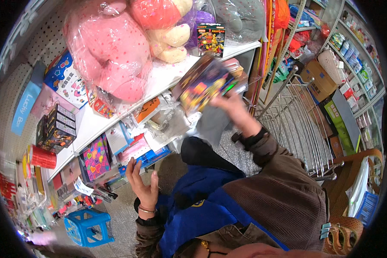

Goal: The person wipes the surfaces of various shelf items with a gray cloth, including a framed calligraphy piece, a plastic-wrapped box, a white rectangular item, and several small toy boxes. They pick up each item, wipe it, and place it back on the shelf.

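Observation:
My right hand [230, 104] grips a blurred dark toy box [203, 84] with a yellow and gold picture, plus a grey cloth [213, 124] that hangs below the box. The box is tilted in front of the white shelf's edge. My left hand [143, 185] is raised with its fingers apart and holds nothing. On the upper shelf [90, 129] stand several dark boxes [56, 129] at the left and one upright toy box [211, 40] farther right. Pink plush toys [113, 54] in clear plastic lie between them.
A blue plastic stool [88, 227] stands on the floor at lower left. A lower shelf holds a heart-patterned bag [96, 158] and packets. At the right are a metal wire rack [296, 129], cardboard boxes [319, 80] and a wicker chair [342, 230]. Ribbon spool [42, 157] sits at far left.

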Demonstrator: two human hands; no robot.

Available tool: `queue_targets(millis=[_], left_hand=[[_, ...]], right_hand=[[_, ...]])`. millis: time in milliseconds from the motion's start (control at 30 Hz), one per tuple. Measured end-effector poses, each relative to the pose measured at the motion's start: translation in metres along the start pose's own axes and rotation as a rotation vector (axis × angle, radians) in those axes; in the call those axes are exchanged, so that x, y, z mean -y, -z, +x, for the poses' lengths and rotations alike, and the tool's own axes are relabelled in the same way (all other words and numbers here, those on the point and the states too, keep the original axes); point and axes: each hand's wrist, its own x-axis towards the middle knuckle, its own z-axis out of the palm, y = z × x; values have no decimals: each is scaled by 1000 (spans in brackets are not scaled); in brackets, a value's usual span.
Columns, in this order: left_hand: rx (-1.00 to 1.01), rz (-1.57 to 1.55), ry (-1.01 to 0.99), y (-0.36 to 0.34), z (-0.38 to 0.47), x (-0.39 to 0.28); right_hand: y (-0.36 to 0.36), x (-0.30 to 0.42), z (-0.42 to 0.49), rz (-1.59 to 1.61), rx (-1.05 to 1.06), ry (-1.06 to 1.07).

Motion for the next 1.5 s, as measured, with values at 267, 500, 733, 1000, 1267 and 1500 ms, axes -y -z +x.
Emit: queue_targets(millis=[267,500,733,1000,1267,1500], left_hand=[[6,-53,249,-11,-27,37],[37,-127,302,-18,-38,50],[36,-117,355,-18,-47,58],[50,-150,369,-28,-46,61],[-57,-29,333,-3,-39,73],[-285,115,184,51,23,72]], right_hand=[[133,69,87,-592,-538,362],[152,50,145,-1036,-487,215],[145,35,164,-1111,-337,225],[146,16,200,-1385,-291,134],[157,-8,168,-945,-346,189],[75,-45,80,-779,-250,519]])
